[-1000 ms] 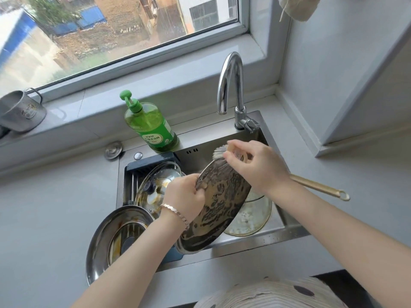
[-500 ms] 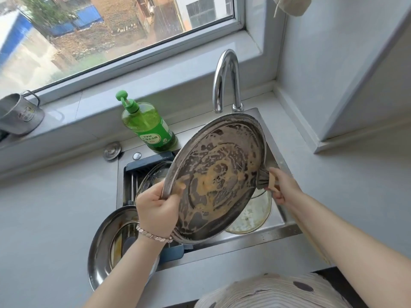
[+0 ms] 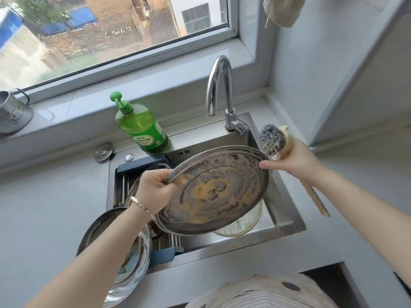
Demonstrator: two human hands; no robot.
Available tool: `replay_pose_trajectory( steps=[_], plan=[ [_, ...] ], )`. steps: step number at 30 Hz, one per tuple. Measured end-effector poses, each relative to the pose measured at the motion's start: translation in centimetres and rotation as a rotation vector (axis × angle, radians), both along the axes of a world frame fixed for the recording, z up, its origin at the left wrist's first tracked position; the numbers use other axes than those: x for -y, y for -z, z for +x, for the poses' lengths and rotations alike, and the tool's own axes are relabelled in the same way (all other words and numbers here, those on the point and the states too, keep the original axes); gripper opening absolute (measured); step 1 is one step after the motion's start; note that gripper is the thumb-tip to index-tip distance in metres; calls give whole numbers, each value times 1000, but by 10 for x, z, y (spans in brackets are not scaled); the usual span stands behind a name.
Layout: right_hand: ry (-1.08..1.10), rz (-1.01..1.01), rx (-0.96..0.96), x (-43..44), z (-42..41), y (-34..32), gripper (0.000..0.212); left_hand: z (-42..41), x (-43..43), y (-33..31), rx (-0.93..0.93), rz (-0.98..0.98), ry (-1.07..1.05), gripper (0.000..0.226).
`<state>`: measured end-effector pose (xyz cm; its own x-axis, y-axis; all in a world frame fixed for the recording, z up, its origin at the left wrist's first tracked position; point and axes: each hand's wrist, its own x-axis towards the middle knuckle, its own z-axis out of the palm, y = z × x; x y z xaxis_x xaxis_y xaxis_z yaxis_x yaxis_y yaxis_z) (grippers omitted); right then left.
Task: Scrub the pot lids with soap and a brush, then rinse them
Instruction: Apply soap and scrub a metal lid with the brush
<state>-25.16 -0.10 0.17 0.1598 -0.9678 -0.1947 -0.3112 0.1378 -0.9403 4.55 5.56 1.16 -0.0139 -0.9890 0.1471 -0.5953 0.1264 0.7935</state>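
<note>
A large round metal pot lid [image 3: 219,190], streaked with brown and yellow grime, is held over the sink with its underside towards me. My left hand [image 3: 156,187] grips its left rim. My right hand [image 3: 295,161] holds a wooden-handled brush [image 3: 272,141], bristles up, just off the lid's right edge, and one finger touches that rim. A glass lid [image 3: 242,225] lies in the sink below. Another glass lid [image 3: 153,168] leans in the drain rack, mostly hidden.
A green soap bottle [image 3: 142,127] stands on the back ledge of the steel sink [image 3: 287,218], left of the faucet [image 3: 219,90]. A shiny steel lid [image 3: 124,263] sits at the sink's front left. A metal mug [image 3: 12,112] stands on the windowsill.
The lid has tilted down flatter over the sink. My right hand has come out from behind it and moved right, with the brush now in plain view beyond the rim.
</note>
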Motion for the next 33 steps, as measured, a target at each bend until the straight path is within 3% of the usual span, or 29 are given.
replay_pose_trajectory(
  steps=[3, 6, 10, 12, 13, 15, 16, 17, 18, 20, 25, 27, 29, 31, 33],
  plan=[
    [-180, -80, -142, -1, 1, -4, 29, -5, 15, 0, 51, 37, 87, 23],
    [-297, -127, -260, -13, 3, -3, 20, -3, 22, 8, 174, 73, 100, 10],
    [-399, -383, -248, -39, 22, 4, 29, -5, 20, 23, 217, 174, -69, 28],
    [-403, -488, -216, -43, 35, 8, 26, -14, 20, 26, 150, 263, -267, 39],
    [-374, -520, -210, -40, 40, 12, 24, -20, 19, 24, 7, 347, -416, 47],
    [-275, -548, -224, -33, 52, 18, 24, -37, 20, 12, -611, 671, -694, 54],
    [-230, -553, -235, -32, 56, 20, 24, -45, 21, 6, -970, 835, -707, 56],
    [-195, -562, -249, -32, 58, 22, 21, -55, 21, 2, -1195, 954, -643, 58],
    [-178, -574, -275, -33, 61, 23, 18, -62, 20, 0, -1238, 1034, -544, 60],
    [-154, -561, -322, -39, 68, 27, 20, -72, 22, -1, -1139, 1019, -462, 53],
    [-171, -412, -280, -53, 76, 34, 21, -79, 29, 0, -847, 838, -516, 5],
    [-246, -249, -192, -58, 75, 25, 22, -76, 25, -1, -768, 801, -510, 13],
    [-269, -19, -58, -59, 69, 14, 49, -69, 20, -1, -605, 758, -457, 17],
    [-262, 124, -14, -59, 63, 7, 75, -60, 15, 2, -328, 649, -390, 19],
    [-239, 167, -8, -57, 62, 3, 71, -51, 9, 3, -100, 501, -324, 27]
  ],
)
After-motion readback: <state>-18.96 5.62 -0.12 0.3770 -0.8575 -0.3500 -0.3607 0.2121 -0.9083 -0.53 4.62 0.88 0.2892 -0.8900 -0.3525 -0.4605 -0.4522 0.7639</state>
